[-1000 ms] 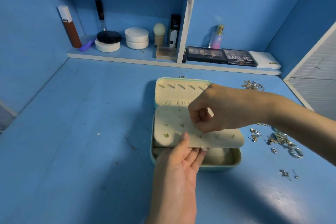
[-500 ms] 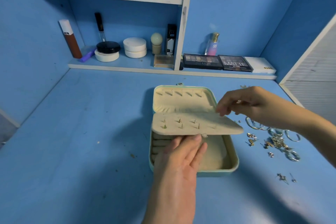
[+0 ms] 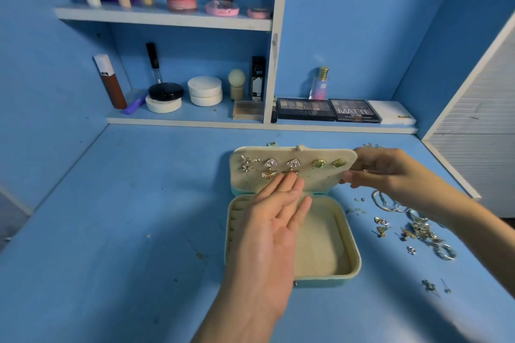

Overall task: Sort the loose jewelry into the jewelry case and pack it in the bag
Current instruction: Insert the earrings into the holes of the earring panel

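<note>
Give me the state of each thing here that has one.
jewelry case: open, flat on the table.
earring panel: raised upright, studs pinned on its face.
left hand: open, fingers touching the panel.
right hand: pinching the panel's right edge.
loose jewelry: scattered on the table, outside the case.

Left hand [image 3: 267, 234] blocks the left side of the jewelry case [image 3: 353, 248], and the earring panel [image 3: 315, 181] hides its lid. The loose jewelry [image 3: 418, 231] right of the case is too tiny and blurry to tell apart.

Single head-worn view, forward and down, close over the desk [image 3: 111, 231]
</note>
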`<state>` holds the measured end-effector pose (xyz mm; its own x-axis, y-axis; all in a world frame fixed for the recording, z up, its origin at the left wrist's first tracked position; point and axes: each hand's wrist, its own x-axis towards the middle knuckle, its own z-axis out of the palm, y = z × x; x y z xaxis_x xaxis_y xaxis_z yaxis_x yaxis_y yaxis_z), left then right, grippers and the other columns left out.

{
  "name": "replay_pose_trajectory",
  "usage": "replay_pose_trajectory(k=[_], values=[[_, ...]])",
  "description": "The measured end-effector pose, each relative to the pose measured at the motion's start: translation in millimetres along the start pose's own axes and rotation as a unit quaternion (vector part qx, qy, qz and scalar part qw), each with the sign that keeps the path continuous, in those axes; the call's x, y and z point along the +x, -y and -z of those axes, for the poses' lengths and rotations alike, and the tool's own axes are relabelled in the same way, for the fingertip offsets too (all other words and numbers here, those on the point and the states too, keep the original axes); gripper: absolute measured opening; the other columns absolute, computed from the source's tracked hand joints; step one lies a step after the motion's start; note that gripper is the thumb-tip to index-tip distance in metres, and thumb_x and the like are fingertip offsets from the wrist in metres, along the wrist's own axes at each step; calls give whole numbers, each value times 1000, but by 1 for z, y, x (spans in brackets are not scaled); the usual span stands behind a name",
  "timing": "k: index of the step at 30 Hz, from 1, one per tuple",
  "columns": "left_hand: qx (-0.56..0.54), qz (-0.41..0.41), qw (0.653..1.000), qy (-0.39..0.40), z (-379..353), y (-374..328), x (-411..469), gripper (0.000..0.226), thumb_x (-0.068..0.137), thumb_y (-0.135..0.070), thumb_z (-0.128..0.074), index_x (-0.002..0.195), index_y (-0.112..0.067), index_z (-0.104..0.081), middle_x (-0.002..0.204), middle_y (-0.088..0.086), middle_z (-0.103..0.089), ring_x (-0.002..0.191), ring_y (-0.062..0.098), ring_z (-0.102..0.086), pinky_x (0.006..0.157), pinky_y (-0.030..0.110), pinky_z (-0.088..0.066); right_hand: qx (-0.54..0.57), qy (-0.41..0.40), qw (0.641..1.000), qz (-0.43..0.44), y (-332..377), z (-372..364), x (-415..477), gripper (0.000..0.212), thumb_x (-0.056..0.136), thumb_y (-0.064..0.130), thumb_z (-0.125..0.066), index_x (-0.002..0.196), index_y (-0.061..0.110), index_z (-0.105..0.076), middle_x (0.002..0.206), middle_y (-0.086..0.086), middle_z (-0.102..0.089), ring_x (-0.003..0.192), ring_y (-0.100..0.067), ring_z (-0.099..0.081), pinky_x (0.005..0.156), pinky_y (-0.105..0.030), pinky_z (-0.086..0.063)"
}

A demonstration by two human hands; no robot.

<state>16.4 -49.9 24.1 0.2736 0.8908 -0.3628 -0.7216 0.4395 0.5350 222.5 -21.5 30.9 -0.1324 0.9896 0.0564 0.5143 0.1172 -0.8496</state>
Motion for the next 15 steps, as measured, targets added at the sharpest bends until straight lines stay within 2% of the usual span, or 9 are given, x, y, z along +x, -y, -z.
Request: replay_pose_trajectory(k=[5,7,8,10,12,13,14,15], values=[[34,-17,999,16,6,-6,11,37,86,4,-49,120,-6,-58,111,9,-71,99,18,-70,83,30,-54,7,-23,1000,0,-7,-3,7,10,88,12,-61,92,11,-69,85,-5,-71,85,-24,-64,79,-34,-50],[83,-68,994,8,13,-13,17,31,80,1,-55,108,-10,-63,102,6,-73,89,15,-71,73,26,-54,15,-30,999,-4,-7,-4,9,9,88,11,-60,91,10,-69,84,-6,-71,82,-24,-63,78,-34,-49],[140,-119,983,-7,18,-17,21,26,81,1,-57,100,-13,-65,96,1,-72,81,12,-69,67,24,-51,19,-33,999,-5,-7,-5,9,9,89,11,-60,91,9,-68,83,-6,-71,80,-22,-63,77,-33,-49],[283,-245,925,-69,31,-26,33,26,85,3,-55,90,-21,-64,91,-9,-67,71,6,-59,62,19,-46,26,-41,999,-11,-7,-7,10,9,89,10,-59,91,9,-68,81,-4,-71,76,-17,-63,74,-29,-50],[398,-339,846,-104,41,-38,47,35,86,3,-56,92,-31,-55,103,-13,-58,77,1,-53,64,12,-43,34,-52,998,-25,-8,-9,13,10,90,8,-58,91,10,-68,79,-1,-71,73,-12,-63,70,-25,-50],[441,-358,817,-96,45,-43,54,38,85,1,-58,95,-35,-50,109,-14,-54,84,0,-52,67,10,-41,39,-59,997,-32,-8,-10,14,11,90,7,-57,92,10,-67,80,-1,-71,71,-11,-63,69,-23,-50],[473,-356,803,-72,48,-47,61,39,84,-4,-62,97,-38,-48,111,-17,-53,91,2,-52,72,11,-41,42,-66,996,-38,-8,-11,15,11,91,6,-57,94,9,-67,81,-3,-71,70,-10,-62,68,-23,-50],[487,-336,805,-40,49,-50,67,35,82,-12,-64,99,-39,-49,109,-20,-56,94,4,-53,75,14,-42,44,-72,995,-44,-9,-12,16,12,91,6,-56,96,9,-67,84,-5,-71,70,-10,-62,68,-24,-50]])
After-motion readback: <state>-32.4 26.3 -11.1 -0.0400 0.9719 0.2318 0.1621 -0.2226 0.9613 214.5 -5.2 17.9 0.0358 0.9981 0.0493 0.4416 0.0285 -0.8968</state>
